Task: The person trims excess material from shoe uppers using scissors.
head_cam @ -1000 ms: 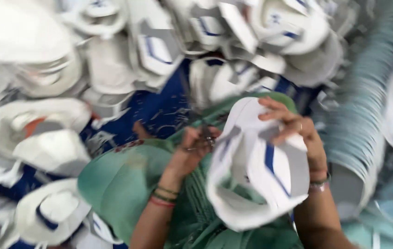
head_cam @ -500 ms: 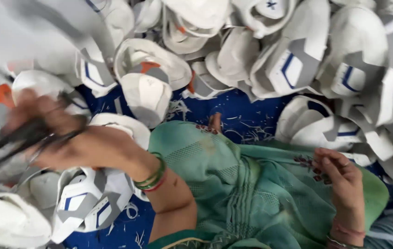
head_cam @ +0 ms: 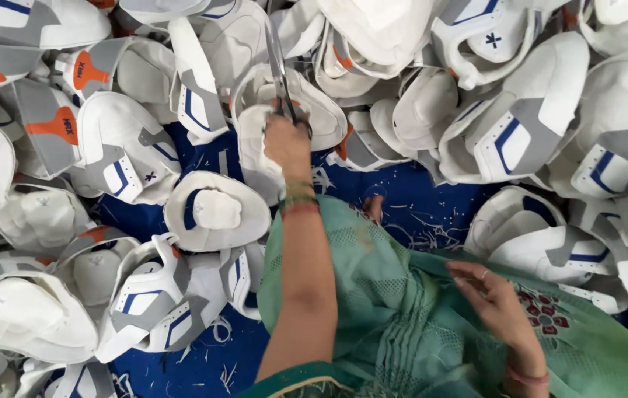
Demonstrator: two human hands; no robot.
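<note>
My left hand (head_cam: pixel 287 141) is stretched forward and grips a pair of scissors (head_cam: pixel 278 68) by the handles, blades pointing away over a white shoe upper (head_cam: pixel 259 151). My right hand (head_cam: pixel 492 302) rests with fingers apart on the green cloth (head_cam: pixel 395 309) over my lap and holds nothing. White shoe uppers with grey, blue and orange panels lie heaped all around.
A blue sheet (head_cam: pixel 402 203) littered with white thread clippings covers the floor. A pile of white uppers with blue trim (head_cam: pixel 520 133) fills the far right, orange-trimmed ones (head_cam: pixel 56 125) the far left. A toe (head_cam: pixel 374 208) pokes out past the green cloth.
My left hand has swung from the left side to straight ahead with the scissors. The white upper held a second ago has left my right hand, which now lies on the cloth.
</note>
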